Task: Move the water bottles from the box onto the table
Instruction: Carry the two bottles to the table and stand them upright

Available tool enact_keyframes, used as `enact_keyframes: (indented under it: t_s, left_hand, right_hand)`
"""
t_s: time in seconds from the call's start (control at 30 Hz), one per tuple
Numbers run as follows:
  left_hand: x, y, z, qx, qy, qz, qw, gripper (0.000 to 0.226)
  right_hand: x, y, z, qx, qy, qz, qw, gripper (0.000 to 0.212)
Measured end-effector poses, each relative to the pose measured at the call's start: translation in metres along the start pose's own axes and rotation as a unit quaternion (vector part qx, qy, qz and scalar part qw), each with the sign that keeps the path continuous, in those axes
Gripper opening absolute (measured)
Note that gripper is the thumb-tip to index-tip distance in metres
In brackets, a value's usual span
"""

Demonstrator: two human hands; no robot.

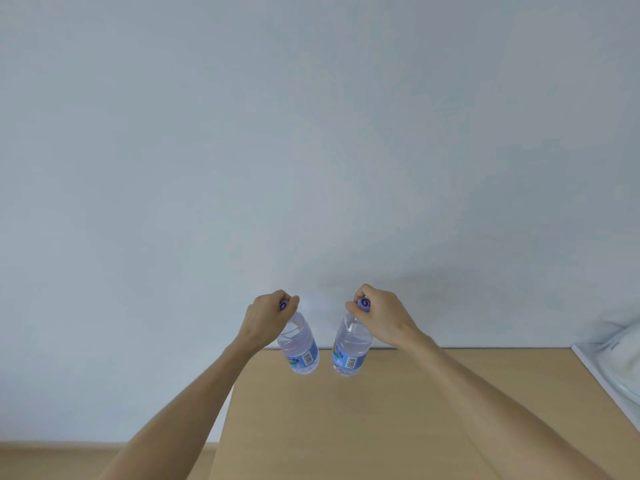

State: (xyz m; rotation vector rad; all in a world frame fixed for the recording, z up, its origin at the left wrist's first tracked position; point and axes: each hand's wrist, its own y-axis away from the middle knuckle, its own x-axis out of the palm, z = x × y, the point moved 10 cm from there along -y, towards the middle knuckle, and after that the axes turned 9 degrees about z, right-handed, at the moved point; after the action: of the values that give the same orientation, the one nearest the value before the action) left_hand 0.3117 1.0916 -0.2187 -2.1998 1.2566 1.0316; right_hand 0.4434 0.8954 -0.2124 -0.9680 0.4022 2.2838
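Observation:
Two clear water bottles with blue labels and purple caps hang over the far edge of the light wooden table (398, 410). My left hand (266, 317) grips the left bottle (300, 348) by its cap. My right hand (381, 315) grips the right bottle (350, 348) the same way. Both bottles are tilted slightly, side by side and apart from each other. Whether their bases touch the table I cannot tell. The box is not in view.
A plain pale wall (311, 133) rises right behind the table. A white object (620, 362) wrapped in clear plastic lies past the table's right edge. Wooden floor (52, 459) shows at the lower left.

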Motion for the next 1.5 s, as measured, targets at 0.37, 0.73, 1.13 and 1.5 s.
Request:
enact_keyframes:
  t_s: [0.37,0.73,1.13,1.5]
  left_hand:
    - [0.033,-0.04,0.025,0.002,-0.032,0.052,0.998,0.038]
    - [0.058,-0.043,0.049,-0.007,0.045,0.05,0.998,0.019]
    - [0.087,-0.01,0.125,-0.149,0.309,0.038,0.938,0.022]
    - [0.138,0.007,0.16,-0.202,0.28,0.152,0.926,0.024]
  right_hand:
    - [0.035,-0.053,-0.011,0.012,-0.024,0.02,0.999,0.029]
    - [0.082,-0.06,-0.028,-0.012,-0.075,0.022,0.997,0.02]
    - [0.14,-0.034,-0.101,0.108,-0.202,0.089,0.969,0.059]
    - [0.179,-0.035,-0.11,0.169,-0.093,0.187,0.963,0.027]
